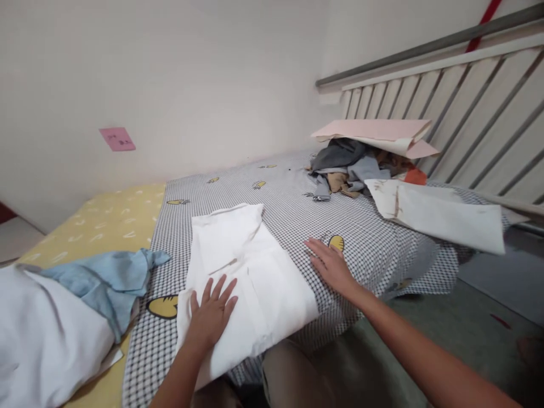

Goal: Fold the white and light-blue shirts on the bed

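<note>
A folded white shirt (pixel 255 283) lies on a grey-checked bedsheet (pixel 293 198) printed with yellow shapes. My left hand (pixel 211 317) presses flat on the shirt's lower part, fingers spread. My right hand (pixel 334 266) rests palm down on the sheet, just right of the shirt and close to a yellow printed shape. Neither hand holds anything.
At the left, a white cloth bundle (pixel 46 334) and a crumpled light-blue garment (pixel 102 280) lie on a yellow sheet (pixel 106 221). Further back are a clothes heap (pixel 348 170), pink paper sheets (pixel 374 131), a stained white cloth (pixel 442 215) and a metal bed railing (pixel 450 107).
</note>
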Demonstrator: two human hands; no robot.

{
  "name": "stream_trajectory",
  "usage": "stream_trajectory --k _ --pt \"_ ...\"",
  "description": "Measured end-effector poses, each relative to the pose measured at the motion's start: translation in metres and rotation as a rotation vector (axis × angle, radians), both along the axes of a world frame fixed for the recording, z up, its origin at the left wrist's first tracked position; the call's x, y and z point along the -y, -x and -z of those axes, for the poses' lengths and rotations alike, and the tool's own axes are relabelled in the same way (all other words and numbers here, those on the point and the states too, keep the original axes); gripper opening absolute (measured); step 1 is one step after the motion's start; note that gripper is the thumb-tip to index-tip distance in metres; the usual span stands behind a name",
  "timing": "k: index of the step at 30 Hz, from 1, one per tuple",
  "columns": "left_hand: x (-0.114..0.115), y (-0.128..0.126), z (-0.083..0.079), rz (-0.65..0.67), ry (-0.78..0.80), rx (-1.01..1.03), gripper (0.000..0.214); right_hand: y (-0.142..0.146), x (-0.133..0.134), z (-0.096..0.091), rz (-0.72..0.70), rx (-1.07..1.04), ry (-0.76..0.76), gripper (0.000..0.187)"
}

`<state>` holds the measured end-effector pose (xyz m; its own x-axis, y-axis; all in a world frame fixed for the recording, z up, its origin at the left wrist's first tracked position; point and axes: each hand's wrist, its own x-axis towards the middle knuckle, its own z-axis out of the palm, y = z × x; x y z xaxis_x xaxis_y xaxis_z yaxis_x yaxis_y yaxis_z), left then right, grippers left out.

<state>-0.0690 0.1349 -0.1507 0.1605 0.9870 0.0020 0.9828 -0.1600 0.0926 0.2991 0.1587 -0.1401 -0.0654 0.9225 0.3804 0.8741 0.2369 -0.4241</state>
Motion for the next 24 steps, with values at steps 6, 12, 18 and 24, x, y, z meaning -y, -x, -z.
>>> stream_trajectory --k 6,12,18,24 --pt "0.004 -0.004 -0.009 -0.004 0.043 0.042 0.049 0.058 0.01 -0.01 -0.265 0.149 -0.067 0.049" --pt "0.007 -0.005 -0.013 -0.03 0.147 0.124 0.052 0.07 -0.03 0.033 -0.248 0.245 0.18 0.046" --pt "0.001 -0.002 -0.013 -0.019 0.158 0.439 0.051 0.063 -0.032 0.051 -0.235 0.26 0.147 0.048" --pt "0.01 0.04 -0.048 -0.205 -0.236 0.747 0.038 0.055 -0.046 0.054 -0.226 0.282 0.205 0.05"
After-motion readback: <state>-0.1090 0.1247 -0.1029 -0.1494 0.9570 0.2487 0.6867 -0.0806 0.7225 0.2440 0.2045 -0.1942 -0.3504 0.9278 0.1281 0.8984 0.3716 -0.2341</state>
